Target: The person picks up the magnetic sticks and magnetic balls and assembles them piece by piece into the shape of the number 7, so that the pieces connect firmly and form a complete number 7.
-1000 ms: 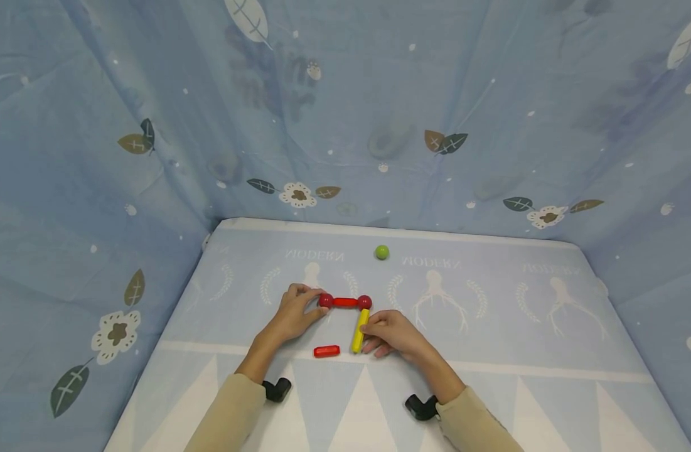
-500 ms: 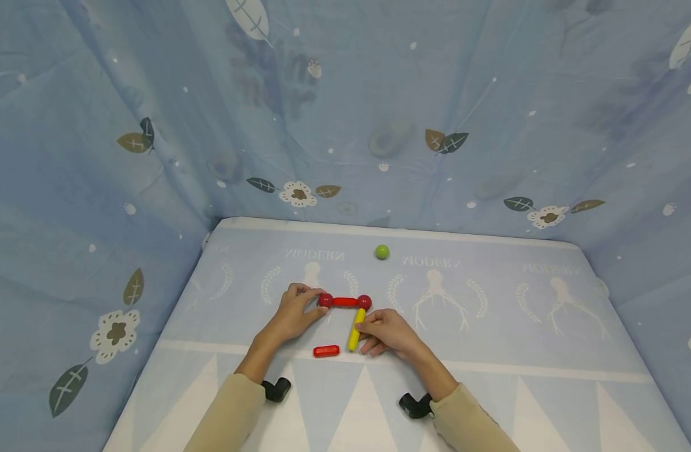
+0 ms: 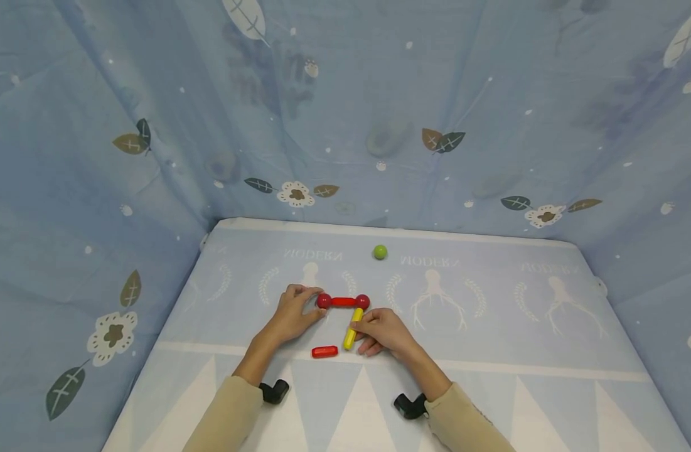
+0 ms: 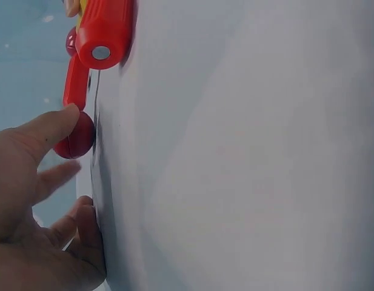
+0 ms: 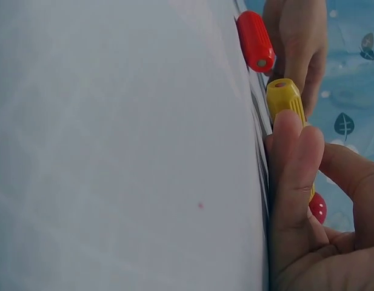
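Note:
A short red stick (image 3: 343, 302) joins two red balls on the mat. My left hand (image 3: 311, 305) pinches the left red ball (image 3: 324, 301); in the left wrist view the thumb presses on that ball (image 4: 77, 138). A yellow stick (image 3: 353, 328) runs from the right red ball (image 3: 362, 301) back toward me, tilted to the left. My right hand (image 3: 361, 328) grips this stick from its right side, and its fingers lie along the yellow stick (image 5: 285, 100) in the right wrist view. A loose red stick (image 3: 325, 351) lies flat between both hands, touched by neither.
A green ball (image 3: 380, 252) sits alone farther back on the pale blue printed mat (image 3: 492, 326). Blue leaf-patterned cloth (image 3: 345, 113) walls the mat at the back and both sides. Black wrist mounts (image 3: 274, 391) show at both sleeves.
The yellow stick's near end has swung left toward the loose red stick, with my right hand following. My left hand and the red bar have stayed put.

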